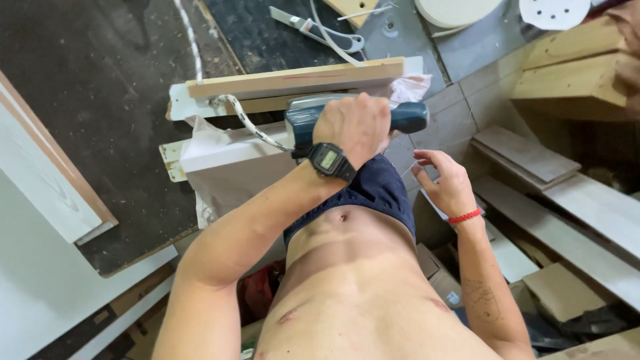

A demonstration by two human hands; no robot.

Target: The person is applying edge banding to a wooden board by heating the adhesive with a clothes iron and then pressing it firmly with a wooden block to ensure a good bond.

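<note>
- Left hand [353,127], with a black digital watch [331,161] on the wrist, was clamped over the top of a teal, hard-bodied electric power tool [313,119]; its fingers were clenched round the housing, knuckles up.
- The tool sat on a pale wooden strip [293,80] lying across white-edged boards [200,150] at the edge of the dark bench [120,100], just in front of the person's waist.
- A white-and-black braided power cord [248,123] ran off the tool's left end and up across the bench.
- Right hand [447,183], with a red wrist band [465,216], hung free beside the hip; its fingers were spread and released, holding nothing.
- Judgement: the tool looked rigid and fairly heavy, with a smooth plastic shell; the top grip under the palm seemed the sound hold, with the dark nose [408,117] free for a second hand.
- Judgement: the strip looked light, stiff and narrow, liable to shift if unsupported.
- Nearby: stacked timber offcuts [573,63] and long pale planks [587,227] on the tiled floor [460,107].
</note>
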